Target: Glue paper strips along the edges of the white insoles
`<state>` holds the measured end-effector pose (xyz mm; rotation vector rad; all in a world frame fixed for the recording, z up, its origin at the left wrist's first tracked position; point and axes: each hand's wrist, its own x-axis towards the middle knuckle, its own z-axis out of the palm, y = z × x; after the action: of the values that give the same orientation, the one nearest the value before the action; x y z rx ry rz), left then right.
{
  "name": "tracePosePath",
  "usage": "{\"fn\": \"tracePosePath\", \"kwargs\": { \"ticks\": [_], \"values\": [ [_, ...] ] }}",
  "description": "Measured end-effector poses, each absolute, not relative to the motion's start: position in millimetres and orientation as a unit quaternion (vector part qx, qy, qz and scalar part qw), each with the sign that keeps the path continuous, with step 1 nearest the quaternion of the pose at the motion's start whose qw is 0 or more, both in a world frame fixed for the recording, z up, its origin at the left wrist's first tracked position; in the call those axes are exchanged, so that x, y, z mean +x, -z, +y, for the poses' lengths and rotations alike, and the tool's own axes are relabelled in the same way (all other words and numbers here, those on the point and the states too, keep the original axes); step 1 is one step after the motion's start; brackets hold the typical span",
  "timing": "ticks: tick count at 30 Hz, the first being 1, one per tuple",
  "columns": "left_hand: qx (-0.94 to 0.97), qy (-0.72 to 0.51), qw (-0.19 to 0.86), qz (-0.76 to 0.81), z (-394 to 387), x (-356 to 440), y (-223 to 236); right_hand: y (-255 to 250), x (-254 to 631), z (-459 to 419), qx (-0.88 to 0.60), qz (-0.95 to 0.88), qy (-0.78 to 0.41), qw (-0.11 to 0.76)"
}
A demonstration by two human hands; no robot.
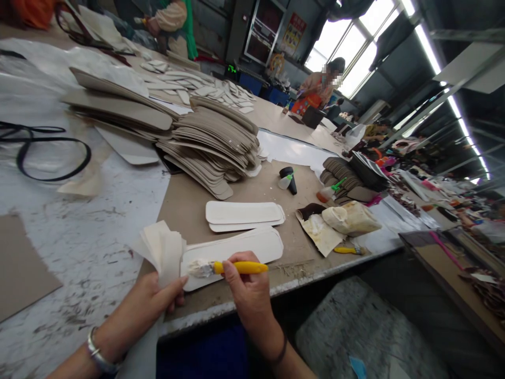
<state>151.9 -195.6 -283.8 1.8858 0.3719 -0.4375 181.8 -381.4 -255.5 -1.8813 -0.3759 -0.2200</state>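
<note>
My right hand is closed round a yellow-handled brush, whose wet bristles rest on the near end of a long white insole-shaped piece lying on the table. My left hand pinches a fanned bunch of cream paper-like pieces just left of the brush tip. A silver bracelet sits on my left wrist. Two more white pieces lie stacked just beyond.
A big heap of tan cardboard insoles fills the table's middle. A glue-smeared bag, a second yellow brush and a small bottle lie to the right. A black cord loop lies left. Other people work further back.
</note>
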Motion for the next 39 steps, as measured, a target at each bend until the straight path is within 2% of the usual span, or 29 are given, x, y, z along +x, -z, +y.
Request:
{"fn": "tracePosePath", "kwargs": {
  "ticks": [7,12,16,18,23,28,30,34,39],
  "values": [
    [0.793,0.158,0.561,0.177,-196,151,305,254,220,-452,-0.882,-0.159,0.287,0.339],
    [0.798,0.14,0.557,0.183,-194,148,319,238,231,-479,-0.892,-0.189,0.329,0.246],
    [0.798,0.141,0.557,0.182,-195,147,308,237,219,-471,-0.906,-0.222,0.311,0.183],
    [0.794,0.132,0.565,0.183,-195,147,301,240,207,-461,-0.911,-0.242,0.283,0.178],
    [0.781,0.192,0.571,0.164,-190,149,305,241,192,-455,-0.891,-0.281,0.238,0.266],
    [0.786,0.2,0.561,0.166,-186,150,316,244,200,-464,-0.905,-0.256,0.277,0.197],
    [0.792,0.203,0.551,0.166,-187,150,317,245,193,-451,-0.898,-0.281,0.236,0.241],
    [0.778,0.188,0.571,0.183,-192,150,312,241,177,-417,-0.825,-0.296,0.145,0.46],
    [0.7,0.122,0.663,0.236,-204,146,286,237,185,-405,-0.708,-0.075,0.047,0.701]
  ]
}}
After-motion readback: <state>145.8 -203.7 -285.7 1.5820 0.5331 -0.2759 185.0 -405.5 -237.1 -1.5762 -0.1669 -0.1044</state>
